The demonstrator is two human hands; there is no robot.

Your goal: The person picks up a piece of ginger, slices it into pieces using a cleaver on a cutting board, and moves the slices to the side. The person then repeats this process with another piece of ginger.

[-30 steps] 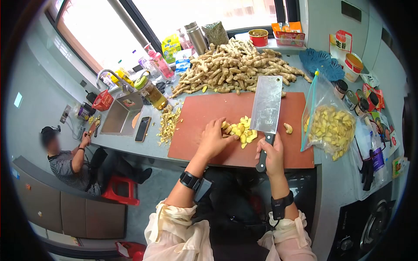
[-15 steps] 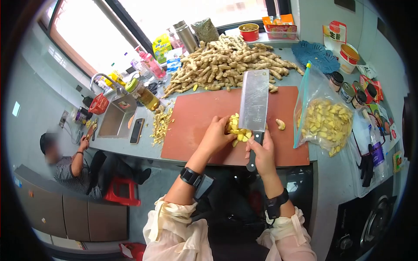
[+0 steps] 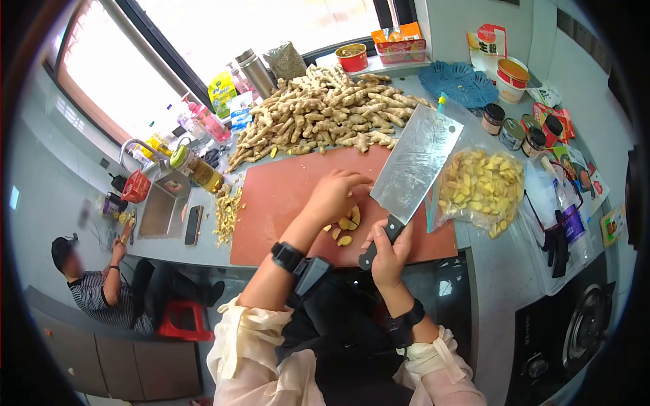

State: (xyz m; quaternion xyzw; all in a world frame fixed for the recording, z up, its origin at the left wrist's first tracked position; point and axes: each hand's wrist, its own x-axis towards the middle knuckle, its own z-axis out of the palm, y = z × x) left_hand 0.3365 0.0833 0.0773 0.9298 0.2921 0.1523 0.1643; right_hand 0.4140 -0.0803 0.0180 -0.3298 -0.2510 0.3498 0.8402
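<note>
My right hand [image 3: 391, 256] grips the black handle of a cleaver [image 3: 418, 162], its broad blade tilted up to the right over the board's right side. My left hand [image 3: 333, 196] is held over the red-brown cutting board [image 3: 271, 203], fingers stretched toward the blade's near corner; I see nothing held in it. Cut ginger slices [image 3: 345, 240] lie on the board just below that hand, partly hidden by it. A clear zip bag [image 3: 481, 189] of ginger slices lies right of the blade, which overlaps its edge.
Whole ginger roots [image 3: 325, 111] are heaped behind the board. Peelings [image 3: 228, 215] and a phone [image 3: 193, 225] lie left, near the sink [image 3: 162, 206]. Jars [image 3: 512, 134] and a blue dish [image 3: 457, 84] stand right. A seated person [image 3: 101, 287] works at far left.
The cleaver has swung to the right and tilted, now overlapping the bag. My left hand has loosened from the ginger slices and reaches toward the blade. The whole view has shifted slightly.
</note>
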